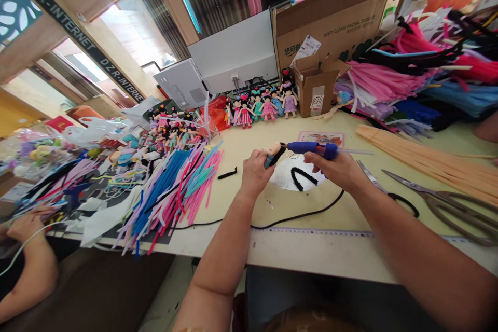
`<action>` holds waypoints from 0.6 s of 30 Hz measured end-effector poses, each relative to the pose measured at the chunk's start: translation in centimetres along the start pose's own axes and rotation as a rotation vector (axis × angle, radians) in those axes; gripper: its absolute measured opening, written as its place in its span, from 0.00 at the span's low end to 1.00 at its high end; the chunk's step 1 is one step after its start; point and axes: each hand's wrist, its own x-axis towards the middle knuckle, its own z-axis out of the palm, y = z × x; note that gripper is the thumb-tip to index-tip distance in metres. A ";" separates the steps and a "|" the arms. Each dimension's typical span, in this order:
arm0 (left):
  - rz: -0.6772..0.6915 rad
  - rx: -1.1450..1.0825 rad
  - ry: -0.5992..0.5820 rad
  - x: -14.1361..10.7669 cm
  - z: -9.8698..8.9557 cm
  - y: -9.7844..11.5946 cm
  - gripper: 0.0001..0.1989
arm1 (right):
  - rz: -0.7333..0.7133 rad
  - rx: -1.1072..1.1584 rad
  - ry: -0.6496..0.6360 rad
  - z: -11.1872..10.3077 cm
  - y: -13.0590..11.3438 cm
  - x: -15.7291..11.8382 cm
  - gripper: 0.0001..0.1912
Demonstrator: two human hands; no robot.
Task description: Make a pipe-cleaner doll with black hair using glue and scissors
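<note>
My right hand (336,167) is wrapped round a blue hot glue gun (311,149), with a clear glue stick out of its back end. The gun's nozzle meets the top of a small pipe-cleaner doll piece (275,155), black, light blue and pale peach. My left hand (257,170) pinches that piece; its lower part is hidden in the fingers. Below the gun, a bent black pipe cleaner (299,180) lies on a white round sheet (280,180). A short black pipe cleaner (227,173) lies to the left of my left hand.
Scissors (439,197) and peach pipe cleaners (428,161) lie at the right. Bundled coloured pipe cleaners (163,187) cover the left side. Finished dolls (266,106) stand at the back beside a small carton (316,88). A black cord (303,216) crosses the front. Another person's arm (33,254) is far left.
</note>
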 end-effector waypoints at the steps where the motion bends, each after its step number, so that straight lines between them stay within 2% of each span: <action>1: 0.002 -0.004 0.002 0.0 0.0 0.0 0.15 | 0.004 0.001 -0.002 0.0 0.0 0.0 0.17; 10: 0.005 -0.026 -0.008 0.0 -0.3 0.2 0.13 | -0.016 0.015 0.002 0.1 0.1 0.0 0.19; 18: 0.003 -0.037 -0.012 0.0 -0.3 0.2 0.13 | -0.100 -0.020 0.028 0.3 0.8 0.2 0.18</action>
